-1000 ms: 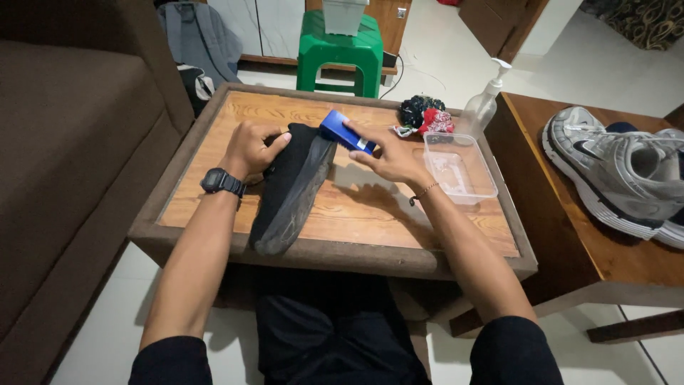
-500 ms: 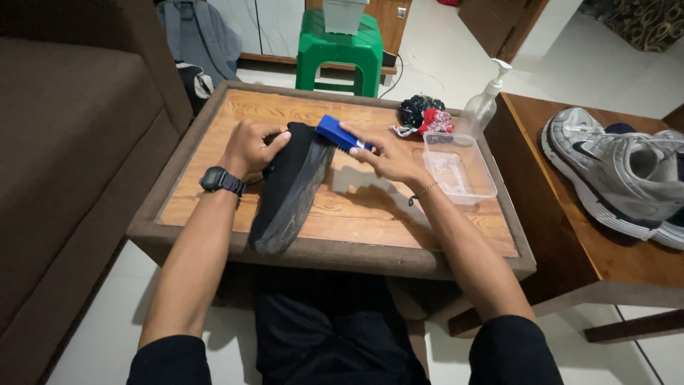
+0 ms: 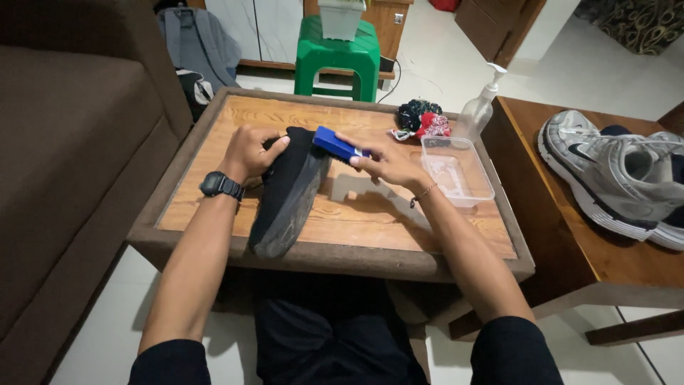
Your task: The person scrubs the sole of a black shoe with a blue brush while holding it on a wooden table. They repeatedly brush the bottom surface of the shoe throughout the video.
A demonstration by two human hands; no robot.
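Our right hand (image 3: 388, 162) is closed around a blue brush (image 3: 336, 143), fingers wrapped over its back, pressing it against the upper edge of the black shoe (image 3: 288, 192). Over the last second the brush has slid a little leftward and down along the shoe's side, from clear of the toe to contact near the sole edge; we judge this a scrubbing stroke in progress. Our left hand (image 3: 253, 151), with a black watch (image 3: 220, 186) at the wrist, is closed on the shoe's far end and holds it tilted on its side, sole facing us, in the same place as before. The shoe rests on the wooden table (image 3: 214, 207), its near end at the front rim. Beside the right hand stands a clear tub (image 3: 456, 171); beyond it, a pump bottle (image 3: 479, 107) and bunched cloths (image 3: 422, 120). Grey sneakers (image 3: 613, 171) lie on the side table, well apart.
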